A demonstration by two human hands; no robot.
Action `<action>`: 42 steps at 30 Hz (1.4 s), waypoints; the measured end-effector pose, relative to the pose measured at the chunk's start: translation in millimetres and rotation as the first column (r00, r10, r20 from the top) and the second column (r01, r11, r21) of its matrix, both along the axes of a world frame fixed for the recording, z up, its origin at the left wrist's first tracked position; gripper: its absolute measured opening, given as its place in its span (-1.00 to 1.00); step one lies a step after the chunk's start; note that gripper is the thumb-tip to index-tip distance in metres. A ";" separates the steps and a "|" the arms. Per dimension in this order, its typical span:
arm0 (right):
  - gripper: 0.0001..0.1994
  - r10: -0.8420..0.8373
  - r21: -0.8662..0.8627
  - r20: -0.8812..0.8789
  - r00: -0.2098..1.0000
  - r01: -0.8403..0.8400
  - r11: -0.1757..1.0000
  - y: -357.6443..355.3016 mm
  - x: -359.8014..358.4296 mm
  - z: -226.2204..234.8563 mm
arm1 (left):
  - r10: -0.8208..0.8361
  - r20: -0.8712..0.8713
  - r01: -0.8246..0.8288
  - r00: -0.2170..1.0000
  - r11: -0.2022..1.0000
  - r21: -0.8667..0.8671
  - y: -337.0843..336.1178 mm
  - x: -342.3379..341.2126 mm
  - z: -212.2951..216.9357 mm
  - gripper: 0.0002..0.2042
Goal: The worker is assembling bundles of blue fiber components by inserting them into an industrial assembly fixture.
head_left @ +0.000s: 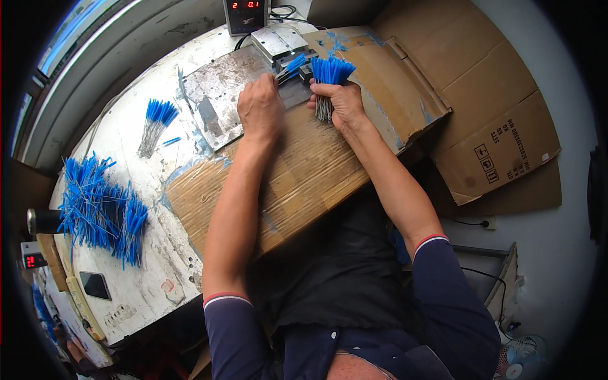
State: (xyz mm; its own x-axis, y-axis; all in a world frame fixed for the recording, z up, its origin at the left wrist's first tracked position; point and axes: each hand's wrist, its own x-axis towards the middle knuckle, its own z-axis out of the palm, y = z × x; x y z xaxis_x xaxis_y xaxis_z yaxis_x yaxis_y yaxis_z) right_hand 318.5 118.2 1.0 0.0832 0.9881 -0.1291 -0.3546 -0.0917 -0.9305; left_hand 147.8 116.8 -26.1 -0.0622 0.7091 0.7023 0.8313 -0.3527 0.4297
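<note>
My right hand (345, 104) is closed round a thick bundle of blue-tipped wires (332, 71), held upright with the blue ends at the top and thin silvery stems below the fist. To its left, my left hand (261, 107) is closed, its fingertips on the stems of a smaller bunch of blue-tipped wires (292, 66) that slants up to the right. That bunch lies against a metal block fixture (278, 42) on a worn metal plate (218, 85). My fingers partly hide the stems.
A neat bunch of blue-tipped wires (158, 120) and a large tangled heap (95, 199) lie on the white table (158, 278). A phone (95, 285) rests near the edge. Cardboard (304, 183) covers the table's front. Behind the fixture stands a display box (247, 16). Another person's hand (77, 349) shows lower left.
</note>
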 end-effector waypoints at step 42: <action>-0.89 -0.027 -0.010 0.154 0.988 0.029 1.000 -13.3 -11.8 2.7 | 0.025 0.486 0.008 0.873 0.998 -0.066 4.8 3.7 -2.5 -0.83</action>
State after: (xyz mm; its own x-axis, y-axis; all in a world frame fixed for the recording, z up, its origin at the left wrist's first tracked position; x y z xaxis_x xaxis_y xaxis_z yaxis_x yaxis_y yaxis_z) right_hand 306.7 104.9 3.7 0.1308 0.9836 -0.1246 -0.2102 -0.0953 -0.9730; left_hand 151.5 121.5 -28.6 -0.3907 0.7491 0.5351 0.5142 -0.3046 0.8018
